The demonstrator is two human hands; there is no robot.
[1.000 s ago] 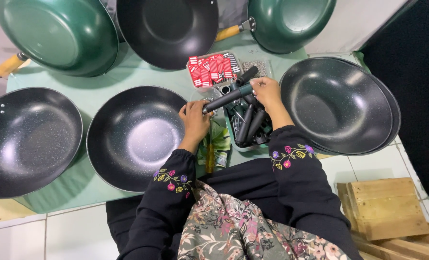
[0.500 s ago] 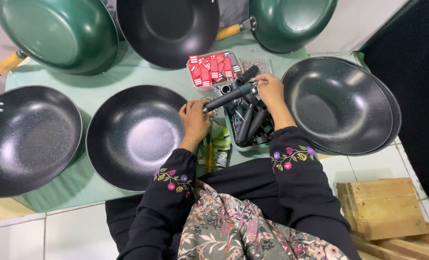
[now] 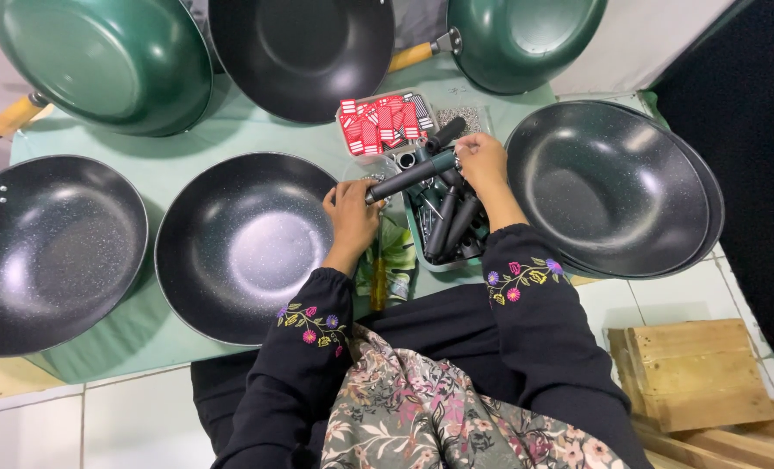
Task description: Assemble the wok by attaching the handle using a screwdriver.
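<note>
Left hand [image 3: 352, 213] gripping black pan handle [image 3: 408, 176]; right hand [image 3: 482, 161] pinching its end over the parts tray [image 3: 414, 233], seemingly fitting hardware; steady alignment needed.

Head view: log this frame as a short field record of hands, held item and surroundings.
left hand: grips the lower end of the dark pan handle
right hand: at the handle's metal end
below the handle: tray of more dark handles
behind the tray: box of red packets
pans: dark wok left of the hands, stacked woks on the right
surface: pale green cloth
</note>
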